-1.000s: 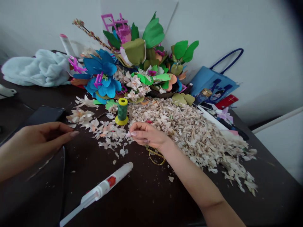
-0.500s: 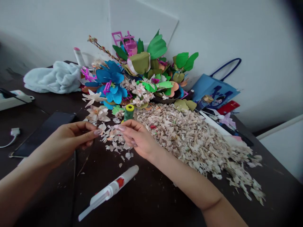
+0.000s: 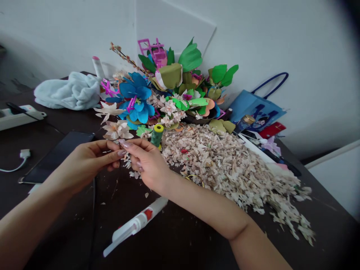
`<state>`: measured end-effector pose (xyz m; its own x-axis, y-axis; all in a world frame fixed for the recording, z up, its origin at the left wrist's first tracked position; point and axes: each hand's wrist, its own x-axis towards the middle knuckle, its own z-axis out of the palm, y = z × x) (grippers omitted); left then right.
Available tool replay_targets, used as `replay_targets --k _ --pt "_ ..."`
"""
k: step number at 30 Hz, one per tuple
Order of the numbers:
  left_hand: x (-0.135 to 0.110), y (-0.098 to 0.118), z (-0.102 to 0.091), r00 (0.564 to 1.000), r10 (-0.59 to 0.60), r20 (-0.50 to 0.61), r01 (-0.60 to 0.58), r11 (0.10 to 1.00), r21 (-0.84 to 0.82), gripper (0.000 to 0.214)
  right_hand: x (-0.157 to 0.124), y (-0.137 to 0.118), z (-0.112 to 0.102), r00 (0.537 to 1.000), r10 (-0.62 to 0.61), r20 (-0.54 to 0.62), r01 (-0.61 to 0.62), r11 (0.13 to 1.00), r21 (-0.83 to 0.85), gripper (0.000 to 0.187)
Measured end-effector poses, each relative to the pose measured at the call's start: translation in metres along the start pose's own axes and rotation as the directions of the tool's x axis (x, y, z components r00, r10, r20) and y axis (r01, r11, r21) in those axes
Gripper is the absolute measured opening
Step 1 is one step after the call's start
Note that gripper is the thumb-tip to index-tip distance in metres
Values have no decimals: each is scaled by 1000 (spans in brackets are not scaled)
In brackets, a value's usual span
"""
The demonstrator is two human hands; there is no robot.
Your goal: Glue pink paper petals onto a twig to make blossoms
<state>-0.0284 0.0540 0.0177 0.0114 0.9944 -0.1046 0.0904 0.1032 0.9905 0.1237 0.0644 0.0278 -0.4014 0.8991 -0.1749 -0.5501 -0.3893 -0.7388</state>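
Note:
My left hand (image 3: 87, 161) and my right hand (image 3: 146, 161) meet fingertip to fingertip above the dark table (image 3: 180, 240). Both pinch a small pale paper petal (image 3: 122, 142) between thumb and fingers. Under them lie scattered pale petals (image 3: 132, 170). A green thread spool with a yellow top (image 3: 156, 135) stands just behind my right hand. A large heap of pale paper scraps (image 3: 233, 165) spreads to the right of my right forearm. A white glue pen (image 3: 135, 225) lies on the table below my hands.
Paper flowers in blue, green and pink (image 3: 168, 86) pile up at the back. A light blue cloth (image 3: 67, 92), a power strip (image 3: 17, 117), a dark phone (image 3: 56, 157) and a cable plug (image 3: 24, 154) lie left. A blue bag (image 3: 255, 108) leans on the wall.
My right hand lifted off the table with a petal and moved left to meet my left hand, which came up and right. The camera view shifted slightly left.

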Motion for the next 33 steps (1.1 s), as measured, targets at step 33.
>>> replay_targets --k 33 --pt "-5 4 4 999 27 18 -26 999 -30 26 0 8 4 1000 -20 -12 20 999 34 7"
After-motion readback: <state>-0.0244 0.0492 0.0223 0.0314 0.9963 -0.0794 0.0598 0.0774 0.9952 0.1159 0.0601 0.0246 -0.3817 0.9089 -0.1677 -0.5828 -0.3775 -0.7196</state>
